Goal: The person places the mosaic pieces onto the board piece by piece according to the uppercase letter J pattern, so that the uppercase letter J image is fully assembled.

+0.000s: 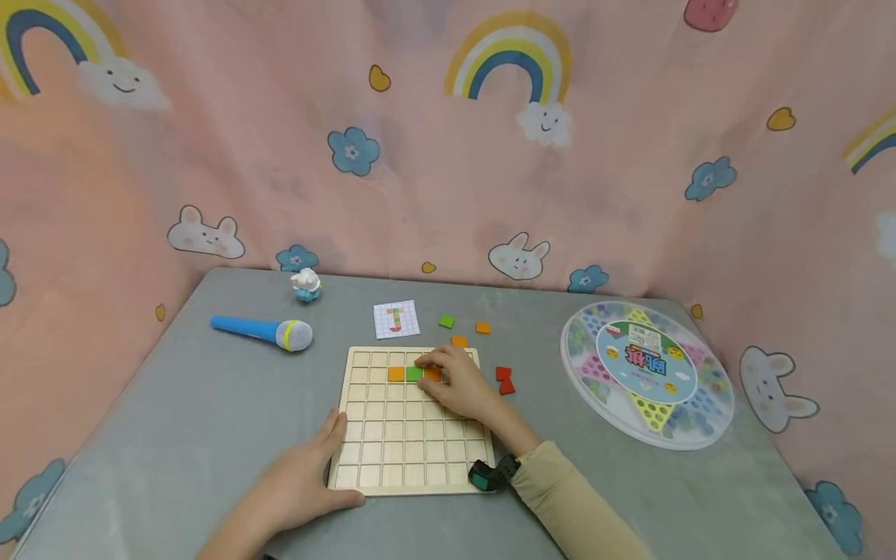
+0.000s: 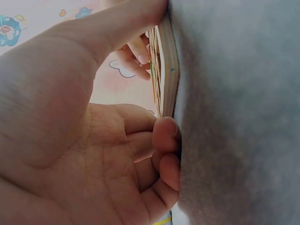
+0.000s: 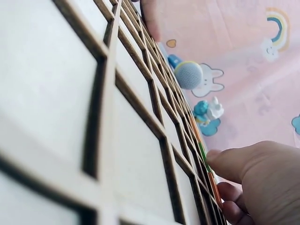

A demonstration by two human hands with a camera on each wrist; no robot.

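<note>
A wooden grid board (image 1: pixel 402 451) lies on the table, with an orange tile (image 1: pixel 396 374), a green tile (image 1: pixel 414 374) and a second orange tile (image 1: pixel 432 375) side by side in an upper row. My right hand (image 1: pixel 458 385) reaches over from the right. Its thumb and index fingertip pinch at the lower and upper edges of the green tile, and the palm partly covers the second orange tile. In the right wrist view the thumb (image 3: pixel 229 161) meets the green strip. My left hand (image 1: pixel 297 474) holds the board's near left corner, fingers along the side, thumb at the front edge.
Behind the board lie a pattern card (image 1: pixel 396 320), a loose green tile (image 1: pixel 446 320) and orange tiles (image 1: pixel 483 328). Red pieces (image 1: pixel 504 373) sit right of it. A blue microphone (image 1: pixel 259 330) and small figurine (image 1: pixel 306 285) stand left; a round game box (image 1: pixel 647 373) lies right.
</note>
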